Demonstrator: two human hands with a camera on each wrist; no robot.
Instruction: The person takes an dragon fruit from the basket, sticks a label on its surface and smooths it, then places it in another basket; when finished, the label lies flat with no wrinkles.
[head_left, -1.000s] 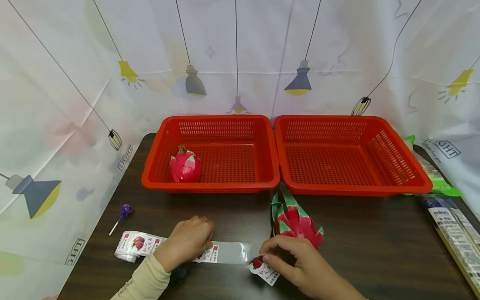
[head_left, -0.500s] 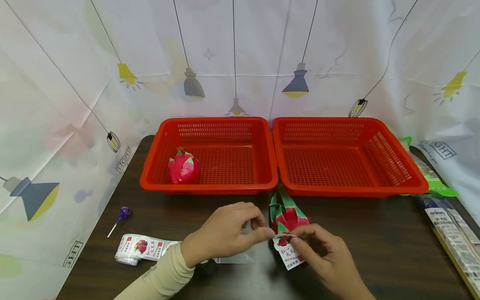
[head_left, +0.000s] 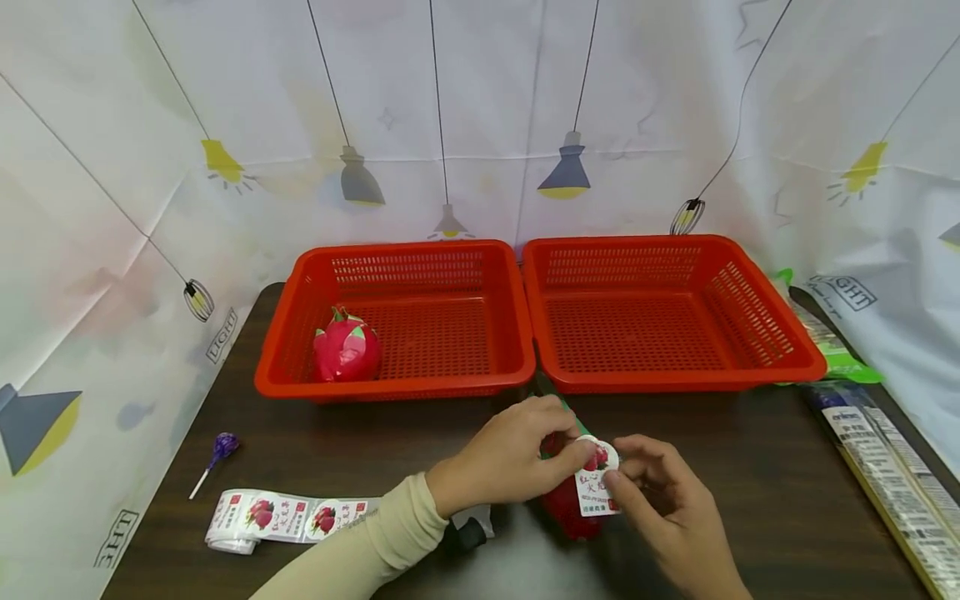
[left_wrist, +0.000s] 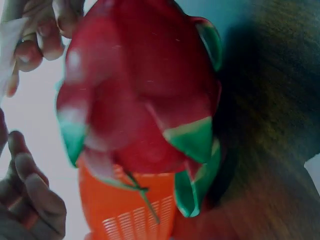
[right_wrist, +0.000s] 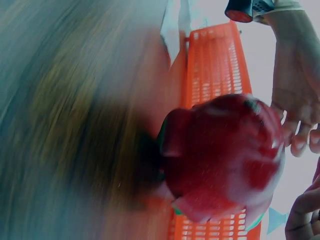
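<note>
Over the table's front middle, my left hand (head_left: 517, 454) pinches the upper left of a white label (head_left: 596, 492) printed with a red fruit. At the label's right edge, my right hand (head_left: 671, 512) pinches it between thumb and fingers. Behind and below the label lies a red dragon fruit (head_left: 573, 508) with green-tipped scales, partly hidden by both hands in the head view. That dragon fruit (left_wrist: 140, 95) fills the middle of the left wrist view, hands at the left edge. In the right wrist view, the left hand (right_wrist: 297, 75) reaches down beside the dragon fruit (right_wrist: 225, 160).
A label roll (head_left: 258, 517) lies at left, its strip running under the left sleeve. Beyond it is a purple lollipop (head_left: 217, 454). Two red baskets stand behind, the left basket (head_left: 397, 386) holding another dragon fruit (head_left: 347, 348), the right basket (head_left: 682, 383) beside it. Packages (head_left: 885, 467) lie right.
My left hand has left the label strip and moved right to the loose label. My right hand has raised and turned the label upright over the dragon fruit. The head view has shifted slightly.
</note>
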